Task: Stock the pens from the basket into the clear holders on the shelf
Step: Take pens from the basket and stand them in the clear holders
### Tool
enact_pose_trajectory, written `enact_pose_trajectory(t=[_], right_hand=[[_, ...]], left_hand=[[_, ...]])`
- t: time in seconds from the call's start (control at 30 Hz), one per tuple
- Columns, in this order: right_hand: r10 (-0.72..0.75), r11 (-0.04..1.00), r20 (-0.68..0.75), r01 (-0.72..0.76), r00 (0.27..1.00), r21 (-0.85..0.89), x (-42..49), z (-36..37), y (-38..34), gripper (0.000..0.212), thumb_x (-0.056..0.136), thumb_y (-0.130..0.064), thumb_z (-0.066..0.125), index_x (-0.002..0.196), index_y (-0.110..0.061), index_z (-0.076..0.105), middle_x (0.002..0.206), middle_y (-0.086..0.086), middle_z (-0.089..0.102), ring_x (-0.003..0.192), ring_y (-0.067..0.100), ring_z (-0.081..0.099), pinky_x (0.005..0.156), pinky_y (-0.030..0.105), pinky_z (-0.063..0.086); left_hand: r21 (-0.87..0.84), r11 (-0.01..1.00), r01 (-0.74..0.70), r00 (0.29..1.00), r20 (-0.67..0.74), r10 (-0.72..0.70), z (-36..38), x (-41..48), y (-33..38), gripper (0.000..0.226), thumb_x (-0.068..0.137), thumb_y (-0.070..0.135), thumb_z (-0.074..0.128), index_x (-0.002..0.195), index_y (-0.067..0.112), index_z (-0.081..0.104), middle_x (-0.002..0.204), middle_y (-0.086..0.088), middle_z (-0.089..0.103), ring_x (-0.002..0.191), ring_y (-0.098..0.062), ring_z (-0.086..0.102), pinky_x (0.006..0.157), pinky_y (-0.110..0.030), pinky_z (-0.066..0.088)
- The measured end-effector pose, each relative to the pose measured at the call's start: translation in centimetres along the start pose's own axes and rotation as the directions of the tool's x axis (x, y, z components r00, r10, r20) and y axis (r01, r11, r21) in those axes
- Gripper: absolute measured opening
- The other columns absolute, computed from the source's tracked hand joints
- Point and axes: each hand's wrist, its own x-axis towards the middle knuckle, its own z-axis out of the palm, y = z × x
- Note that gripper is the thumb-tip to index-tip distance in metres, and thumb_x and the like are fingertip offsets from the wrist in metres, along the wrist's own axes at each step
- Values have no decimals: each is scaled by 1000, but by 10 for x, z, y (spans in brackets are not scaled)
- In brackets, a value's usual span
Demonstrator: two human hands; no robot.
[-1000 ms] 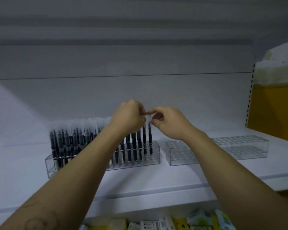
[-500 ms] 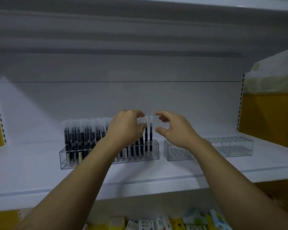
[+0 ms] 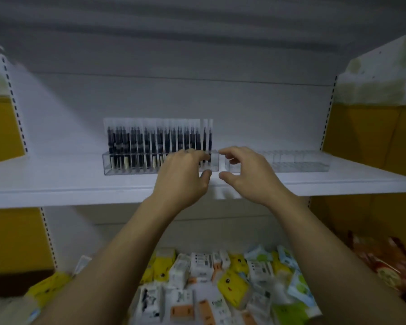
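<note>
White shelf (image 3: 56, 184) | left clear holder (image 3: 117, 171) packed with pens (image 3: 150, 141), looks nearly full | right clear holder (image 3: 302, 164) empty (basket out of view) | left hand (image 3: 183, 177), right hand (image 3: 249, 174): fingers loose, holding nothing, where the holders meet

White shelf (image 3: 56, 184) with black pens (image 3: 150, 141) in frosted sleeves, some banded cream low down, standing in a clear holder (image 3: 131, 171); a second holder (image 3: 291, 164) is clear too. The white posts (image 3: 15, 109) carry a column of small dark slots, and the wall (image 3: 361, 132) is mustard yellow. Below, packets (image 3: 232, 277) in yellow, white, orange, green and pale blue, some barcoded black, and red-orange wrappers (image 3: 382, 261).
</note>
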Motion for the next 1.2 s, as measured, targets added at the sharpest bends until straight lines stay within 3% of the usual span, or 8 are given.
enact_pose_trajectory(t=[0.2, 0.4, 0.63, 0.83, 0.97, 1.07, 1.13, 1.2], right_hand=[[71, 996, 97, -75, 993, 45, -63, 40, 17, 45, 88, -26, 68, 131, -26, 53, 126, -3, 52, 113, 11, 52, 92, 22, 40], [211, 977, 258, -213, 943, -22, -112, 97, 47, 46, 90, -33, 64, 134, -24, 51, 131, 0, 49, 118, 19, 52, 97, 34, 44], [315, 942, 467, -333, 826, -45, -159, 173, 80, 47, 89, -29, 66, 133, -24, 50, 134, 1, 48, 119, 20, 50, 93, 30, 42], [400, 899, 622, -422, 673, -121, -204, 234, 104, 48, 90, -30, 65, 135, -22, 49, 138, 5, 44, 122, 24, 49, 97, 34, 43], [466, 830, 739, -529, 487, -175, -245, 271, 122, 44, 90, -28, 63, 131, -19, 51, 133, 4, 47, 121, 24, 50, 96, 31, 43], [452, 825, 826, -509, 337, -244, -277, 299, 137, 3, 88, -21, 59, 85, -23, 58, 94, 0, 57, 86, 24, 57, 85, 40, 52], [452, 822, 843, -503, 290, -268, -293, 315, 146, 27, 87, -21, 57, 64, -26, 43, 68, -4, 47, 63, 18, 46, 70, 41, 51], [426, 846, 854, -466, 300, -258, -293, 318, 141, 37, 90, -24, 54, 60, -28, 32, 62, -7, 35, 55, 10, 33, 61, 32, 38]], left_hand=[[-41, 997, 61, 998, 17, -60, 40, -77, -4, 31, 90, 32, 60, 119, 24, 63, 116, 4, 66, 114, -17, 52, 96, -33, 41], [-14, 984, 180, 952, 256, -170, 87, -130, -22, 38, 93, 37, 55, 129, 25, 56, 129, 6, 59, 122, -16, 49, 103, -32, 37], [23, 952, 304, 825, 493, -276, 154, -185, -45, 42, 90, 38, 59, 129, 24, 57, 128, 3, 62, 120, -18, 52, 98, -30, 42], [75, 917, 391, 654, 678, -334, 204, -239, -60, 46, 89, 38, 60, 132, 23, 54, 132, 0, 59, 120, -21, 53, 100, -32, 42], [88, 848, 523, 474, 796, -375, 233, -279, -68, 48, 91, 34, 60, 135, 19, 51, 138, -1, 53, 125, -21, 50, 104, -33, 41], [118, 773, 623, 316, 866, -387, 249, -310, -70, 37, 89, 29, 62, 124, 16, 59, 127, -4, 58, 118, -25, 54, 99, -35, 46], [148, 726, 671, 241, 883, -404, 259, -329, -72, 29, 85, 23, 63, 113, 16, 64, 117, -5, 63, 112, -26, 58, 95, -32, 48], [169, 685, 709, 197, 885, -421, 267, -341, -74, 30, 86, 20, 62, 116, 16, 64, 117, -6, 64, 111, -23, 60, 92, -27, 48]])
